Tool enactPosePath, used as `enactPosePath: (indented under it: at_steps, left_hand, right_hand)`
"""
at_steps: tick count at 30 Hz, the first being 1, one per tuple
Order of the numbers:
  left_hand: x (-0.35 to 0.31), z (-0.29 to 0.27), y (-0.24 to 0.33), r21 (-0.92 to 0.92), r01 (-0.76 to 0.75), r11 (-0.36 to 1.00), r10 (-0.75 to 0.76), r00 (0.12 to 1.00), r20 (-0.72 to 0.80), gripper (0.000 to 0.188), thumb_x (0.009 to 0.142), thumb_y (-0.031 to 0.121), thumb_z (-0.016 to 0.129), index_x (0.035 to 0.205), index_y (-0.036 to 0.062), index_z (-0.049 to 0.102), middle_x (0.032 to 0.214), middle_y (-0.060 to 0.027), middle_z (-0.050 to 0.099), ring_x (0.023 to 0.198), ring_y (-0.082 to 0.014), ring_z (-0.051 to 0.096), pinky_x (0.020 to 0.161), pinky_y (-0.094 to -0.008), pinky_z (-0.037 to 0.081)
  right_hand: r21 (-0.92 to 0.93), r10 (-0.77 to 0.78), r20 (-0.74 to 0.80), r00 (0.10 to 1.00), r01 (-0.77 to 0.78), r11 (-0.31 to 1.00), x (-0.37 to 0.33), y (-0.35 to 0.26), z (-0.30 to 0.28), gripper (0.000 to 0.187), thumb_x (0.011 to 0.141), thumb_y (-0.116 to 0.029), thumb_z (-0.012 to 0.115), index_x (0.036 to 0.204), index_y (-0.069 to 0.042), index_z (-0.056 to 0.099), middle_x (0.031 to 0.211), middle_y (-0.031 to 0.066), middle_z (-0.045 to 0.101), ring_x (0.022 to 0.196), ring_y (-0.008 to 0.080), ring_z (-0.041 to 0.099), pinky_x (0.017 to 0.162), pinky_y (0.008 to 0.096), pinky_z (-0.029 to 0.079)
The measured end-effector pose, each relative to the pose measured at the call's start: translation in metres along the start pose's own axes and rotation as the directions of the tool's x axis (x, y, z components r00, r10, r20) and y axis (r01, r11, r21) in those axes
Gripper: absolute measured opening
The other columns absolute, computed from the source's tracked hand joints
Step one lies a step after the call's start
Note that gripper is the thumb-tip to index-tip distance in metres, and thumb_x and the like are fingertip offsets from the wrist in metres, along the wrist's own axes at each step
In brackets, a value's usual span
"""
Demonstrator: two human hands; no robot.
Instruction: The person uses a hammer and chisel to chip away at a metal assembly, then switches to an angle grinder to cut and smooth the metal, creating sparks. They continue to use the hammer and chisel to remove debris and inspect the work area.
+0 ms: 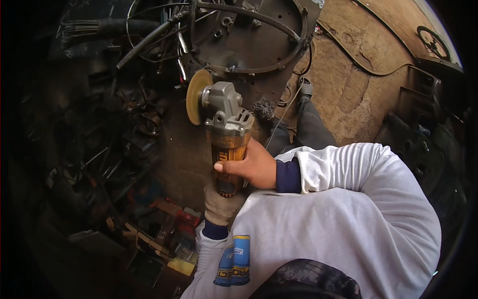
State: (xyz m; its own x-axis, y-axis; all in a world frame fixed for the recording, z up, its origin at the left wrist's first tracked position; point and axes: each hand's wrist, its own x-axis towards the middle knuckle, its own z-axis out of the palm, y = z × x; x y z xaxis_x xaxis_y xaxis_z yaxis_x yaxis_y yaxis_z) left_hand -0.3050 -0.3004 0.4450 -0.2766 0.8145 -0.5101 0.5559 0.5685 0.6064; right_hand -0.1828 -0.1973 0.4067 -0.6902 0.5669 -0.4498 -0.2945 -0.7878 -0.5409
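An angle grinder (230,134) with a grey metal gear head and an orange-and-black body stands upright in front of me, its head pointing away. A yellowish disc (197,97) is fitted on its left side. My bare right hand (254,166) is closed round the body, thumb laid across the front. Below it, my left hand (221,203), in a pale knitted glove, is at the grinder's rear end; its fingers are mostly hidden behind the tool. Beyond the disc lies a dark metal plate (286,47) carrying a metal ring (247,71).
Metal rods (149,44) and thin tools lie at the plate's left. Dark scrap clutters the left side, with a red object (186,218) lower down. A cable (366,69) crosses the brown floor (343,94) at right. My leg (314,122) extends beside the plate.
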Motion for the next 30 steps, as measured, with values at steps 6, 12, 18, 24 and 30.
enactPosePath:
  at_steps: [6, 12, 18, 24, 30]
  left_hand:
    - [0.002, -0.006, -0.022, 0.0, -0.244, 0.97, 0.244, 0.97, 0.009, 0.065, 0.075, 0.023, 0.075, 0.13, 0.0059, 0.045, 0.118, -0.0123, 0.059, 0.108, -0.0261, 0.06, 0.09, -0.0389, 0.048]
    - [0.03, 0.004, -0.025, 0.034, -0.389, 0.92, 0.389, 0.921, 0.021, 0.065, 0.081, 0.028, 0.07, 0.134, 0.006, 0.04, 0.126, -0.0137, 0.053, 0.114, -0.0268, 0.056, 0.094, -0.0388, 0.046]
    - [0.068, 0.023, 0.017, -0.092, -0.709, 0.699, 0.712, 0.702, 0.008, 0.065, 0.082, 0.026, 0.071, 0.134, 0.0047, 0.039, 0.124, -0.0151, 0.054, 0.109, -0.0273, 0.059, 0.09, -0.0381, 0.05]
    - [0.057, 0.04, 0.074, -0.885, 0.466, -0.001, 0.484, 0.774, 0.407, 0.068, 0.074, 0.008, 0.078, 0.131, 0.0038, 0.039, 0.121, -0.0101, 0.053, 0.103, -0.0165, 0.059, 0.082, -0.0324, 0.054]
    - [0.052, 0.057, 0.064, -0.864, -0.119, 0.489, 0.666, 0.69, 0.282, 0.07, 0.079, 0.014, 0.075, 0.135, 0.0023, 0.035, 0.128, -0.0122, 0.049, 0.116, -0.0205, 0.054, 0.094, -0.035, 0.049]
  right_hand:
    - [-0.273, -0.265, 0.096, 0.959, 0.281, 0.92, 0.004, -0.006, 0.022, 0.088, 0.068, -0.024, 0.084, 0.135, -0.001, 0.032, 0.125, 0.0155, 0.052, 0.118, 0.0251, 0.05, 0.101, 0.0366, 0.039]
    - [-0.404, -0.576, 0.168, 0.8, 0.589, 0.7, 0.006, -0.01, 0.024, 0.092, 0.063, -0.021, 0.086, 0.135, -0.002, 0.032, 0.126, 0.014, 0.052, 0.119, 0.0239, 0.05, 0.101, 0.0358, 0.039]
    - [-0.605, -0.536, 0.179, 0.825, 0.522, 0.601, -0.005, -0.067, 0.004, 0.086, 0.065, -0.011, 0.083, 0.135, -0.003, 0.034, 0.127, 0.0081, 0.05, 0.117, 0.0189, 0.049, 0.101, 0.0342, 0.039]
    - [-0.806, -0.495, 0.101, 0.863, 0.363, 0.468, -0.053, -0.084, -0.009, 0.082, 0.069, -0.009, 0.082, 0.136, -0.002, 0.035, 0.125, 0.0071, 0.051, 0.116, 0.0174, 0.05, 0.1, 0.0336, 0.04]
    - [-0.941, -0.501, 0.096, 0.86, 0.242, 0.235, -0.079, -0.066, -0.033, 0.083, 0.075, -0.035, 0.079, 0.136, 0.002, 0.038, 0.128, 0.0205, 0.048, 0.12, 0.0304, 0.048, 0.103, 0.0378, 0.036]
